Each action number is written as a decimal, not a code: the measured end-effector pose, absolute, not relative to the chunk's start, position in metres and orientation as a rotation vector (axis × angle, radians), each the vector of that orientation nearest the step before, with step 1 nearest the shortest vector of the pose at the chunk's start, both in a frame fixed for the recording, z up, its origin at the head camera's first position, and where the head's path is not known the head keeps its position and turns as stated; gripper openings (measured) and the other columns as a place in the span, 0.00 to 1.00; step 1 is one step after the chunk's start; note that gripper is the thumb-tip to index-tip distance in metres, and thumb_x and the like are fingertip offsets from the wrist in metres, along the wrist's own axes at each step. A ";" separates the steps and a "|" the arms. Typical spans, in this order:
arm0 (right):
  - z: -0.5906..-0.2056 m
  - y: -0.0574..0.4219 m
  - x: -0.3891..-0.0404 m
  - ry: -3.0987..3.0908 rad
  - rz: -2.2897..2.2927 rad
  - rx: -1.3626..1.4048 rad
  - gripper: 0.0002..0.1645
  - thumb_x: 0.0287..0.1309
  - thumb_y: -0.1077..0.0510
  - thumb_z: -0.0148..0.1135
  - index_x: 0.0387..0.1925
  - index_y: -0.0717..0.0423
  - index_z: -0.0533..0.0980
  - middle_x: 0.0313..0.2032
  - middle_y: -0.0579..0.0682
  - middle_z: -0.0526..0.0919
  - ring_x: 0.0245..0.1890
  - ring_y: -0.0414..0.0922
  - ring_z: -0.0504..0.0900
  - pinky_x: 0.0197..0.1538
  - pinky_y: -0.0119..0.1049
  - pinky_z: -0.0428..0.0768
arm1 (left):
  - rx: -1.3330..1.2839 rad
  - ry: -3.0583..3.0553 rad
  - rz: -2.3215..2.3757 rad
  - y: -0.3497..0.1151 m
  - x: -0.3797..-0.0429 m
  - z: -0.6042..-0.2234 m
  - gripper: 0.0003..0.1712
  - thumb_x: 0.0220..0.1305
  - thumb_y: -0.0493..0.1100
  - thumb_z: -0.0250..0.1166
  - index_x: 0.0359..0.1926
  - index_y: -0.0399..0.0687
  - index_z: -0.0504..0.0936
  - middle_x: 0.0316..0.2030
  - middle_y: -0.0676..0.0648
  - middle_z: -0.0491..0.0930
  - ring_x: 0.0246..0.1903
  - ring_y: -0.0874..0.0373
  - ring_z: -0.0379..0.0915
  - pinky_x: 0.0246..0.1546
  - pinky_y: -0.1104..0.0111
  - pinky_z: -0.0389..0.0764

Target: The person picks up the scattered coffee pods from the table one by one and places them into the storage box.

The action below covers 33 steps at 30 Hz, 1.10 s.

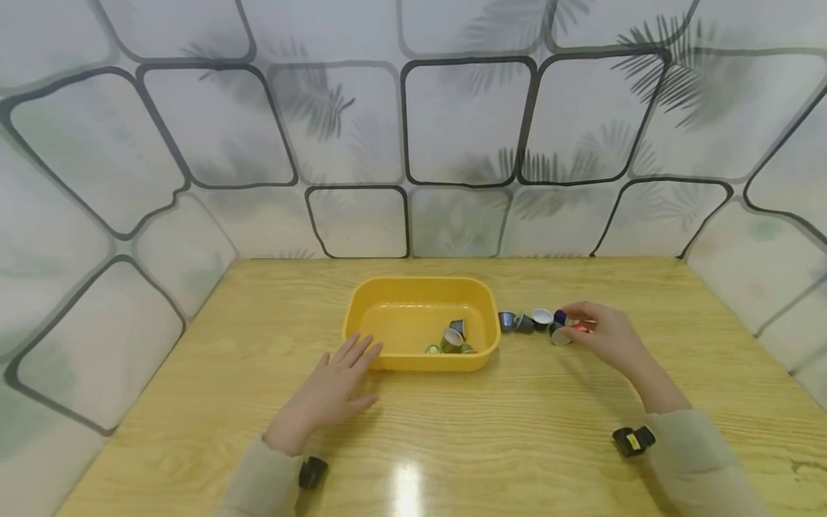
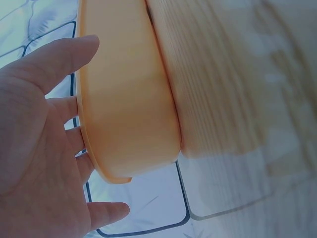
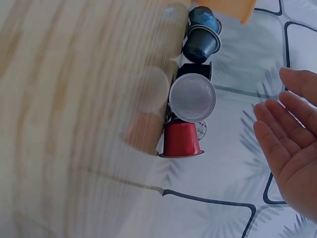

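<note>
My left hand (image 1: 332,395) lies at the near left corner of a yellow plastic tub (image 1: 420,362), its fingers spread and reaching over the rim. In the left wrist view, the thumb stands apart from the tub's outer wall (image 2: 129,94). My right hand (image 1: 610,337) hovers by a row of coffee capsules to the right of the tub. Nothing shows between its fingers in the right wrist view. Nearest are a red capsule (image 3: 181,139), a capsule with its pale lid facing out (image 3: 193,97) and a purple one (image 1: 560,315). Fingers partly cover the red capsule in the head view.
A blue capsule (image 1: 507,321) and a dark grey capsule (image 1: 525,324) sit close to the tub's right side. Inside the tub, several capsules, including a green one (image 1: 451,341), gather at the right. Patterned fabric (image 1: 465,122) hangs behind the wooden table (image 1: 452,445).
</note>
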State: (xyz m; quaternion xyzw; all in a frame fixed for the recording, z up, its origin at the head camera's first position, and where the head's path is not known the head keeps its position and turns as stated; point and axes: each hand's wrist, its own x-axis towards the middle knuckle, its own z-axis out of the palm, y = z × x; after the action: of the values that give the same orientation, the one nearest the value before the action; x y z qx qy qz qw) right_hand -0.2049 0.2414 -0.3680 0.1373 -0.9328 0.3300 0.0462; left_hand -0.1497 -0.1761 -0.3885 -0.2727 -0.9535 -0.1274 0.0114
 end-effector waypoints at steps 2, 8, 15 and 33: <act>-0.369 0.243 -0.206 -2.854 0.995 0.420 0.23 0.51 0.60 0.62 0.48 0.68 0.71 0.45 0.66 0.75 0.42 0.59 0.76 0.41 0.47 0.76 | -0.853 -2.975 -0.397 -0.176 -0.150 -0.389 0.41 0.57 0.53 0.59 0.66 0.45 0.54 0.66 0.43 0.49 0.65 0.48 0.37 0.52 0.39 0.51; -0.375 0.244 -0.214 -2.874 0.988 0.459 0.21 0.51 0.62 0.61 0.47 0.69 0.72 0.43 0.66 0.76 0.41 0.58 0.77 0.40 0.45 0.77 | -0.859 -2.978 -0.392 -0.176 -0.152 -0.391 0.41 0.57 0.54 0.58 0.67 0.46 0.53 0.66 0.44 0.48 0.65 0.48 0.36 0.53 0.39 0.50; -0.379 0.244 -0.222 -2.910 0.937 0.496 0.21 0.52 0.63 0.60 0.47 0.71 0.71 0.43 0.67 0.75 0.42 0.61 0.75 0.40 0.48 0.76 | -0.857 -2.978 -0.402 -0.176 -0.151 -0.390 0.41 0.57 0.54 0.58 0.67 0.45 0.53 0.66 0.43 0.48 0.65 0.48 0.36 0.52 0.39 0.51; -0.387 0.243 -0.235 -3.046 0.836 0.547 0.19 0.53 0.63 0.56 0.47 0.71 0.71 0.43 0.66 0.76 0.43 0.61 0.73 0.42 0.52 0.73 | -0.853 -2.987 -0.386 -0.176 -0.150 -0.388 0.41 0.57 0.54 0.59 0.67 0.45 0.53 0.66 0.44 0.48 0.65 0.48 0.36 0.53 0.39 0.51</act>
State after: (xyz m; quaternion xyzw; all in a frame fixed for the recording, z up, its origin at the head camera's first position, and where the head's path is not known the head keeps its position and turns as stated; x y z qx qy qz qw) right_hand -0.2346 0.2426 -0.3874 0.1706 -0.9497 0.2606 -0.0322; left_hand -0.1498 -0.1765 -0.3880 -0.2725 -0.9542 -0.1235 0.0057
